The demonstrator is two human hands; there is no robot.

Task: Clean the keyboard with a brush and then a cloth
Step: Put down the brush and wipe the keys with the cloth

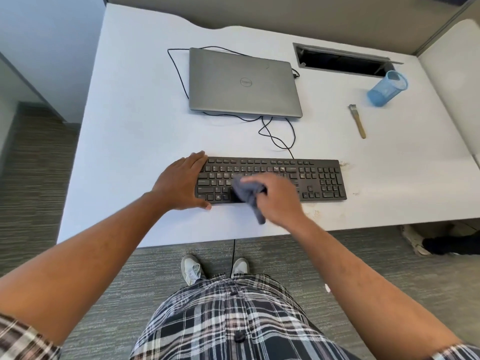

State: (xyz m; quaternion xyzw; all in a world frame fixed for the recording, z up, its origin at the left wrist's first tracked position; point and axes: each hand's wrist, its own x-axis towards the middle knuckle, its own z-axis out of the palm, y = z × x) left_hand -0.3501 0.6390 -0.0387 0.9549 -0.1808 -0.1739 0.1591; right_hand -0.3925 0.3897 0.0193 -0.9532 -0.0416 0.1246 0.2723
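Observation:
A black keyboard (319,179) lies near the front edge of the white desk (124,131). My right hand (275,197) grips a grey cloth (246,194) and holds it down on the keys at the keyboard's middle; the hand is motion-blurred. My left hand (179,184) rests flat against the keyboard's left end, fingers straight, thumb at the front edge. A wooden-handled brush (358,121) lies on the desk to the back right, apart from both hands.
A closed grey laptop (244,84) sits behind the keyboard, with a black cable (275,137) looping between them. A blue mesh cup (387,88) lies tipped at the right. A cable hatch (342,59) opens at the back right. Crumbs (344,164) lie by the keyboard's right end.

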